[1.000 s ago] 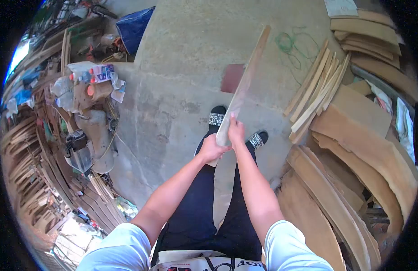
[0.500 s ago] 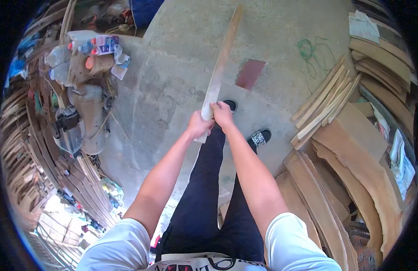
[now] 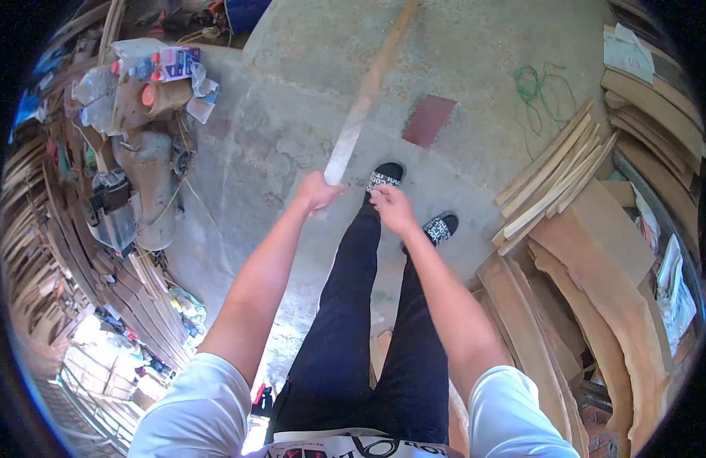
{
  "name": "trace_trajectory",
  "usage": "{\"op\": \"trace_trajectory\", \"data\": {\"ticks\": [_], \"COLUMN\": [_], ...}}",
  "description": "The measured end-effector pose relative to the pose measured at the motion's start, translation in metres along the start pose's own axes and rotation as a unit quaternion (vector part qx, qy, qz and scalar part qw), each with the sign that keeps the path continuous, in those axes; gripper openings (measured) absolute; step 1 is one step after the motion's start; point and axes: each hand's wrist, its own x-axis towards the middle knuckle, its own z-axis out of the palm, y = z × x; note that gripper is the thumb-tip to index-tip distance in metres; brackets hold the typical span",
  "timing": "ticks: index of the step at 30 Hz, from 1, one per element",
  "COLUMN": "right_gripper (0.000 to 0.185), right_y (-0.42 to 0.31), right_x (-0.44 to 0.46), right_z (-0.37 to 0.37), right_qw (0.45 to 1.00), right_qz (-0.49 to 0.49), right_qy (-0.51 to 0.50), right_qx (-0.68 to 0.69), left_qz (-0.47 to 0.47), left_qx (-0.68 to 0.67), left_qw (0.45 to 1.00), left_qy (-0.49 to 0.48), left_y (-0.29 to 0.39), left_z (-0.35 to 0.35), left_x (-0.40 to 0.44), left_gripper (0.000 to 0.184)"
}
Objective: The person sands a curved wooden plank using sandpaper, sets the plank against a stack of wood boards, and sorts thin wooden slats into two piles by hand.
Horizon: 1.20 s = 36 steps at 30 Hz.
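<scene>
A long, narrow wooden strip [image 3: 366, 99] reaches from my left hand up past the top of the view, pale near me and browner farther out. My left hand [image 3: 318, 191] is closed around its near end. To the right of the strip, apart from it, my right hand [image 3: 392, 207] hangs over my leg near one sandal [image 3: 385, 176]. Its fingers are curled together, and whatever they may hold is too small to make out.
Thin wooden strips [image 3: 555, 179] lie in a bundle at right, beside stacked curved boards [image 3: 597, 259]. A green string [image 3: 530, 85] and a dark red sheet [image 3: 430, 120] lie on the floor. A grey tank [image 3: 149, 187], bottles [image 3: 96, 85] and more timber [image 3: 78, 229] stand left.
My right hand has let go of the strip and moved right of it. My left hand has shifted left with the near end. The view has also shifted.
</scene>
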Motion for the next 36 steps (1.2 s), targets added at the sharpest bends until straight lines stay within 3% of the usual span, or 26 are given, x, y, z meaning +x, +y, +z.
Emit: {"op": "trace_trajectory", "data": {"ticks": [4, 7, 8, 10, 14, 16, 18, 20, 23, 24, 27, 28, 31, 33, 34, 35, 36], "right_gripper": [0.029, 0.028, 0.027, 0.022, 0.029, 0.032, 0.037, 0.046, 0.068, 0.07, 0.069, 0.067, 0.066, 0.066, 0.066, 0.063, 0.061], "right_y": [0.071, 0.133, 0.174, 0.153, 0.235, 0.305, 0.266, 0.292, 0.348, 0.35, 0.366, 0.372, 0.364, 0.366, 0.36, 0.348, 0.337], "right_x": [-0.032, -0.051, -0.049, -0.064, -0.023, 0.013, 0.016, 0.022, 0.026, 0.027, 0.03, 0.028, 0.041, 0.039, 0.036, 0.03, 0.022], "right_z": [-0.063, -0.122, -0.143, -0.183, -0.265, -0.304, -0.339, -0.365, -0.384, -0.385, -0.383, -0.38, -0.374, -0.356, -0.35, -0.341, -0.331], "right_qw": [0.997, 0.991, 0.981, 0.983, 0.962, 0.885, 0.866, 0.733, 0.671, 0.683, 0.711, 0.726, 0.663, 0.628, 0.619, 0.621, 0.625], "right_qz": [-0.017, 0.093, -0.071, 0.11, 0.053, 0.035, 0.097, 0.126, 0.237, 0.271, 0.339, 0.262, 0.275, 0.26, 0.246, 0.245, 0.246], "right_qy": [0.07, 0.067, 0.118, 0.114, 0.224, 0.372, 0.401, 0.526, 0.614, 0.618, 0.605, 0.627, 0.688, 0.725, 0.74, 0.735, 0.726], "right_qx": [0.01, 0.071, -0.139, -0.087, -0.149, -0.278, -0.283, -0.413, -0.342, -0.281, -0.116, -0.109, -0.111, -0.114, -0.093, -0.121, -0.152], "left_qz": [0.019, 0.003, 0.006, 0.008, -0.018, -0.031, -0.048, -0.051, -0.01, 0.019, 0.127, 0.163, 0.247, 0.285, 0.296, 0.321, 0.315], "left_qx": [0.112, 0.178, 0.199, 0.221, 0.23, 0.265, 0.302, 0.286, 0.257, 0.236, 0.172, 0.145, 0.051, 0.017, 0.009, 0.351, 0.304], "left_qw": [0.991, 0.982, 0.977, 0.97, 0.966, 0.959, 0.95, 0.953, 0.957, 0.961, 0.968, 0.969, 0.963, 0.955, 0.953, 0.834, 0.852], "left_qy": [0.07, 0.059, 0.076, 0.103, 0.116, 0.096, 0.068, 0.083, 0.134, 0.141, 0.129, 0.12, 0.099, 0.075, 0.059, 0.28, 0.288], "left_y": [-0.025, -0.026, -0.031, -0.044, -0.081, -0.085, -0.102, -0.12, -0.136, -0.131, -0.093, -0.078, -0.059, -0.019, 0.044, 0.123, 0.214], "left_z": [0.004, 0.005, 0.01, 0.019, 0.052, 0.06, 0.075, 0.087, 0.103, 0.107, 0.119, 0.124, 0.08, -0.016, -0.055, -0.065, -0.082], "left_x": [0.025, 0.039, 0.049, 0.074, 0.13, 0.166, 0.187, 0.208, 0.197, 0.201, 0.239, 0.254, 0.33, 0.376, 0.351, 0.338, 0.323], "left_gripper": [0.055, 0.054, 0.051, 0.049, 0.048, 0.048, 0.044, 0.042, 0.039, 0.039, 0.038, 0.037, 0.036, 0.036, 0.036, 0.035, 0.035]}}
